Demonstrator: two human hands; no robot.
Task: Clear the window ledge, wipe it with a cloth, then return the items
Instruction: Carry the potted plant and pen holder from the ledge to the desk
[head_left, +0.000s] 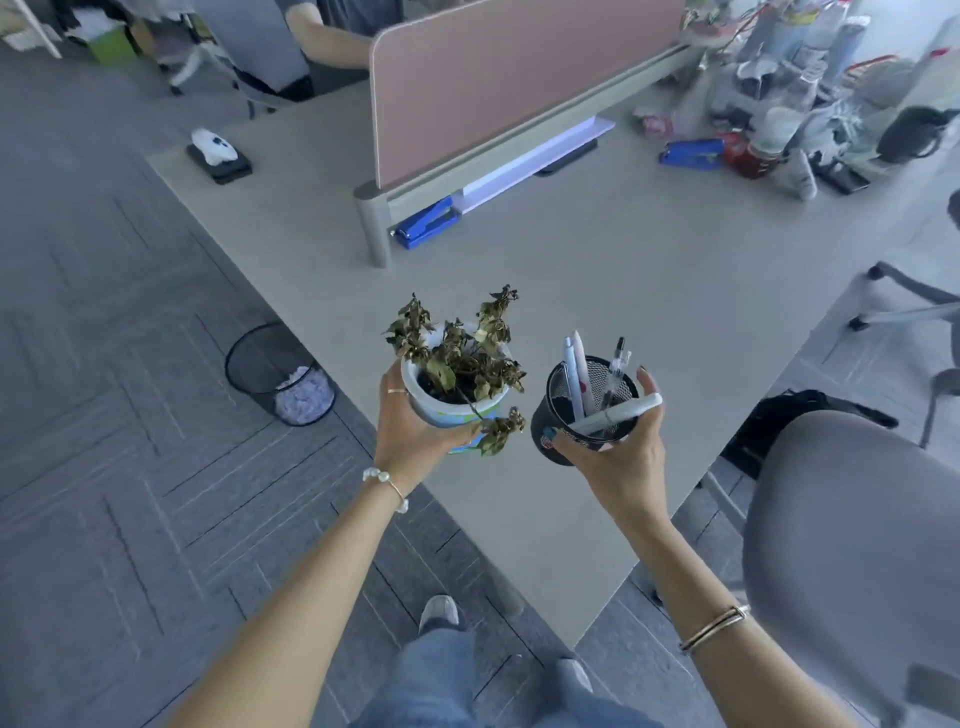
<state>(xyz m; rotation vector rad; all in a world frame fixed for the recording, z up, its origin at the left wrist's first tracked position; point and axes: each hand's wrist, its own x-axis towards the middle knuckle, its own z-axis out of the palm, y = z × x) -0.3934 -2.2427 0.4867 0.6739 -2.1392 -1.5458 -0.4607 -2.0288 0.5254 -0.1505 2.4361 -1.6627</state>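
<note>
The bench (597, 291) has a broad bare surface ahead; its near corner edge lies below both hands. A pink divider (509, 78) crosses the far side, clutter (789, 104) at far right. A grey chair (852, 545) flanks the right; a mesh bin (280, 371) stands on the floor left. The left hand (410, 436) is clamped on the potted plant (457, 384). The right hand (618, 457) is clamped on the pen holder (582, 415) and a marker (618, 413), both held over the bench.

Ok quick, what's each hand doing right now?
Left hand: closed around the plant pot.
Right hand: closed around the pen holder, with a marker pinned across its rim.
</note>
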